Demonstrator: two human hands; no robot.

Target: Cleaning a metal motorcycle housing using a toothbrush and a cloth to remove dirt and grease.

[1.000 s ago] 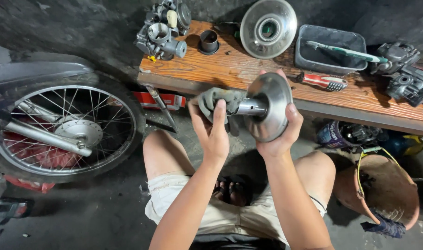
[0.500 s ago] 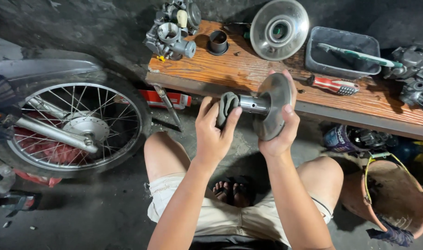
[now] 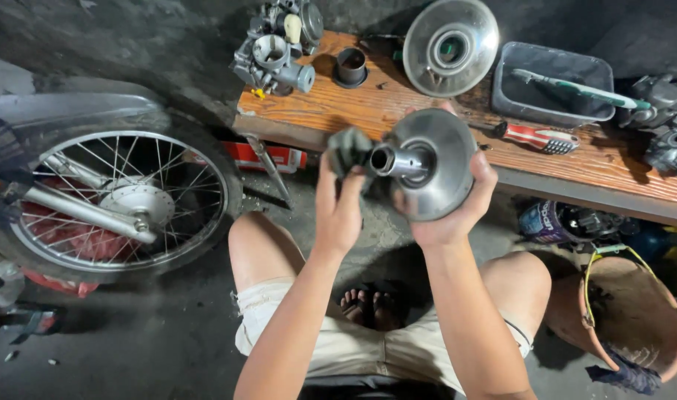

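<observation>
We hold a metal pulley half up in front of the wooden desk: our right hand cups its disc from below, grip closed round the rim. Our left hand presses a dark rag against the end of its hollow shaft, grip pinched on the cloth. The wiping looks underway; the disc face appears fairly clean. Beyond, on the desk, lie a carburettor and a second pulley disc.
</observation>
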